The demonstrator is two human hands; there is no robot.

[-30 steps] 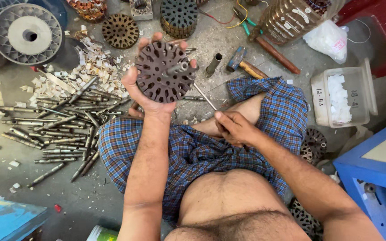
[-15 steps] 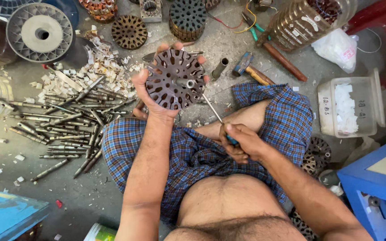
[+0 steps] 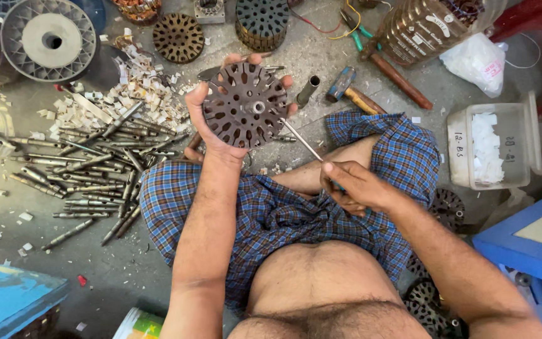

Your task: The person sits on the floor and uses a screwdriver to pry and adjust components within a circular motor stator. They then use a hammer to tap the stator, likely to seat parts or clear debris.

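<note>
The round, slotted, rust-brown metal core [image 3: 246, 105] looks matt and rough. The thin steel rod [image 3: 302, 140] shines smooth. The blue checked cloth [image 3: 271, 213] is soft.

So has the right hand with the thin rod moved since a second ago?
Yes. The right hand has lifted off the thigh, away from the checked cloth, pointing its thin rod toward the slotted disc.

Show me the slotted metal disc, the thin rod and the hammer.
slotted metal disc [image 3: 246, 112], head view, dark slotted face.
thin rod [image 3: 302, 141], head view, middle of bare shaft.
hammer [image 3: 341, 83], head view, metal head.
</note>
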